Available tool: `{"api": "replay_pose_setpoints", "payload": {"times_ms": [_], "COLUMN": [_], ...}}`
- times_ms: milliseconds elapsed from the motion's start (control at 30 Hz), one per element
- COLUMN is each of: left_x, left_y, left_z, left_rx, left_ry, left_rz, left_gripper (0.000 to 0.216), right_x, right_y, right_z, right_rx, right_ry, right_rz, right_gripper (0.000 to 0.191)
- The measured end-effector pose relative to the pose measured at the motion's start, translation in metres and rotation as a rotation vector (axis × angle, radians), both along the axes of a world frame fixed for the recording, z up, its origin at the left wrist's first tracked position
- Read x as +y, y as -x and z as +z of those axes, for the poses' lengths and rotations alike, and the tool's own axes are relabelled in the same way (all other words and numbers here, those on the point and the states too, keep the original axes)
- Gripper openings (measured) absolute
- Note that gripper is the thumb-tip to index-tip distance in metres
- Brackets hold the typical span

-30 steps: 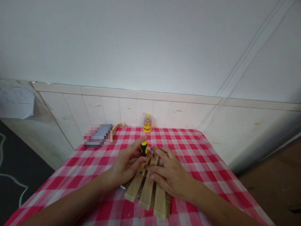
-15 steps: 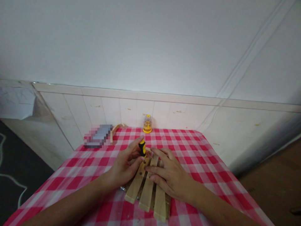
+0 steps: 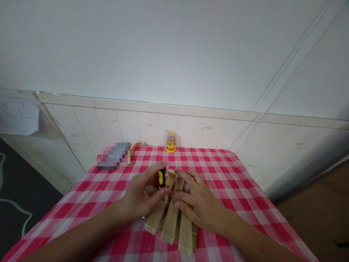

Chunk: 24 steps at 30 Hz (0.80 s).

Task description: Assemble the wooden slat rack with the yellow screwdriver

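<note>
My left hand (image 3: pixel 139 194) is curled around a small screwdriver (image 3: pixel 161 178) with a yellow and black handle, which stands nearly upright over the left slat. Its tip is hidden. Beneath both hands lies a wooden piece (image 3: pixel 171 222) made of several light slats fanning toward me, with dark holes or screws in them. My right hand (image 3: pixel 197 198) lies over the middle and right slats, fingers stretched out and apart, its fingertips touching the wood. Small shiny metal bits (image 3: pixel 143 217) show at the left edge of the piece.
A yellow bit holder with a clear cover (image 3: pixel 171 142) stands at the table's back edge by the wall. Back left are a pixelated flat object (image 3: pixel 114 156) and a curved wooden piece (image 3: pixel 133 150). A red-and-white checked cloth (image 3: pixel 218 182) covers the table.
My left hand has shifted slightly, and the screwdriver handle has turned and moved a little left and down. My right hand stays on the slats.
</note>
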<state>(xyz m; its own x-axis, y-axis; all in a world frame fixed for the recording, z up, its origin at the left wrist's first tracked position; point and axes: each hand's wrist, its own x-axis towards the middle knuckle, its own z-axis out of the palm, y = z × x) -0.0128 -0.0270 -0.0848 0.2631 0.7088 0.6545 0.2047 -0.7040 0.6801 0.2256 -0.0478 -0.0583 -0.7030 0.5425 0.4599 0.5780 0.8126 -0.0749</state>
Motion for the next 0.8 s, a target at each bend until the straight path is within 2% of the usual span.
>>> {"api": "replay_pose_setpoints", "payload": {"times_ms": [633, 800], "left_x": [0.0018, -0.0001], "left_y": [0.0002, 0.0004], "left_z": [0.0027, 0.0042], "left_rx": [0.124, 0.120], "left_ry": [-0.146, -0.164], "left_rz": [0.144, 0.050], "left_gripper": [0.065, 0.058], "right_x": [0.0002, -0.0001], "right_y": [0.0006, 0.0004], "right_z": [-0.0011, 0.0004], "right_rx": [0.033, 0.006], "right_ry": [0.015, 0.018], "right_rz": [-0.002, -0.016], "right_gripper": [0.029, 0.030]}}
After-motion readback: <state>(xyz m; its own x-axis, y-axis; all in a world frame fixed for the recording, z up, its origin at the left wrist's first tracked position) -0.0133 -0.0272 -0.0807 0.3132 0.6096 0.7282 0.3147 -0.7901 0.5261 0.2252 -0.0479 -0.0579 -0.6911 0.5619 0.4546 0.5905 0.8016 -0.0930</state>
